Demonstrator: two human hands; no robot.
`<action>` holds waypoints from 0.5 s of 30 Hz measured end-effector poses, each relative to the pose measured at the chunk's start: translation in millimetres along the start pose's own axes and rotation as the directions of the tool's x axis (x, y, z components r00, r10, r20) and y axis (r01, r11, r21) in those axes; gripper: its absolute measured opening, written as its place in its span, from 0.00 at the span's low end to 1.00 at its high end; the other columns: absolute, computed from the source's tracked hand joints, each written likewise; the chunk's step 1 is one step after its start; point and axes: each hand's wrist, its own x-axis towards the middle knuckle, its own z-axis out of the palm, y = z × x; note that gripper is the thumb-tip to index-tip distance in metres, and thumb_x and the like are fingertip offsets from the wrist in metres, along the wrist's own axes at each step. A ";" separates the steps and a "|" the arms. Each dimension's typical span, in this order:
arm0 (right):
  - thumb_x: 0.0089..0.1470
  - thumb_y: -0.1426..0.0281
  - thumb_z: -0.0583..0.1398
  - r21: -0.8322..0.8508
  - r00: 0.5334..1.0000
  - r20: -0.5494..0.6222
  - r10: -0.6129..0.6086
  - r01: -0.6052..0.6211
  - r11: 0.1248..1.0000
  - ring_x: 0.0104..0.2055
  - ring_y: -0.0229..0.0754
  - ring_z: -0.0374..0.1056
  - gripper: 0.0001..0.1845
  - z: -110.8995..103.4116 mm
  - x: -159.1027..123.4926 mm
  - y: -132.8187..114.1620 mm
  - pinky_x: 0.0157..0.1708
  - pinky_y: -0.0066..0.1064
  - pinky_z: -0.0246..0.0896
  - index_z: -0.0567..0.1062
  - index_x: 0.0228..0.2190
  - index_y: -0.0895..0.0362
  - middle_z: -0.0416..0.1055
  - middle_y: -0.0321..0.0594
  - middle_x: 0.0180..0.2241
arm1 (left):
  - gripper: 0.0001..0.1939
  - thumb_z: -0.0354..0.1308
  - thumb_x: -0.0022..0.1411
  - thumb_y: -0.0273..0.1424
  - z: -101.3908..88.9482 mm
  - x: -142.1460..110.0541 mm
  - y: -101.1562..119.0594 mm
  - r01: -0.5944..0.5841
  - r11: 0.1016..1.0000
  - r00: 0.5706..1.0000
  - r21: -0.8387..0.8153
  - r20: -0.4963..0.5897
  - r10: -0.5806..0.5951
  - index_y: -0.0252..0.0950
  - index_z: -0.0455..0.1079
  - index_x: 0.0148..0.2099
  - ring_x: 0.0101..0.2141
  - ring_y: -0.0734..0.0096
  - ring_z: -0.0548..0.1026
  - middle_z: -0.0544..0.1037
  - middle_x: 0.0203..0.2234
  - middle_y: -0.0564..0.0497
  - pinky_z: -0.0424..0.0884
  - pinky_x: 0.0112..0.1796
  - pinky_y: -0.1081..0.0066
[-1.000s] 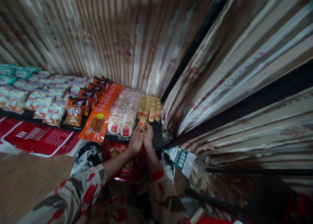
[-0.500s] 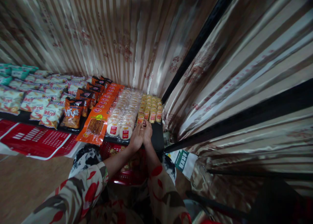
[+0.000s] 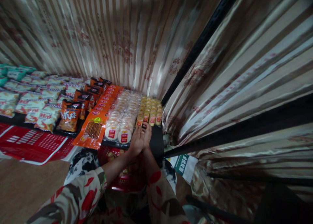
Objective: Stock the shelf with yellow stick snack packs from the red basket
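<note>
Small yellow snack packets with red labels stand in rows (image 3: 152,118) at the right end of a black shelf (image 3: 157,137). My left hand (image 3: 137,141) is closed, its fingertips at the bottom of the front-left yellow snack packet (image 3: 139,120). Pressed against it on the right, my right hand (image 3: 147,135) has its fingers curled at the same packet's lower right side. The fingers partly hide how firmly they grip. Just left of my hands lie round white crackers (image 3: 124,136) in clear wrappers, in two long rows.
Orange flat packs (image 3: 94,127), orange-black bags (image 3: 69,115) and pale snack bags (image 3: 48,117) line the shelf leftward. A red basket (image 3: 129,185) with yellow packets sits below my forearms. A black pole (image 3: 195,49) and striped curtain (image 3: 117,31) bound the shelf at right and back.
Both hands have moved the yellow packet forward, from in front of the rows to the front-left place against the others. The view has shifted slightly.
</note>
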 end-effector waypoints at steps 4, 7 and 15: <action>0.47 0.74 0.51 -0.016 1.000 0.006 0.006 -0.006 1.000 0.39 0.38 0.67 0.17 1.5 2.3 -0.1 0.40 0.30 0.66 0.70 0.40 0.55 0.69 0.40 0.40 | 0.22 0.45 0.62 0.30 3.3 2.0 -6.8 -0.020 1.000 1.000 -0.015 -0.007 0.020 0.32 0.63 0.57 0.58 0.61 0.61 0.66 0.56 0.42 0.54 0.60 0.57; 0.48 0.73 0.51 -0.036 1.000 0.019 0.008 -0.007 0.999 0.39 0.38 0.67 0.15 3.0 3.6 -0.9 0.40 0.30 0.65 0.69 0.39 0.55 0.69 0.40 0.38 | 0.23 0.43 0.62 0.30 5.2 2.5 -4.7 -0.009 1.000 1.000 0.001 -0.026 0.009 0.30 0.62 0.58 0.59 0.61 0.60 0.65 0.57 0.41 0.52 0.61 0.59; 0.47 0.72 0.52 -0.053 1.000 0.010 0.011 -0.011 0.999 0.39 0.38 0.67 0.15 3.1 3.2 -1.6 0.39 0.28 0.65 0.70 0.39 0.55 0.70 0.39 0.38 | 0.24 0.40 0.64 0.30 5.0 -1.7 5.3 -0.004 1.000 1.000 0.018 -0.016 0.005 0.26 0.60 0.59 0.60 0.60 0.57 0.62 0.59 0.38 0.50 0.61 0.59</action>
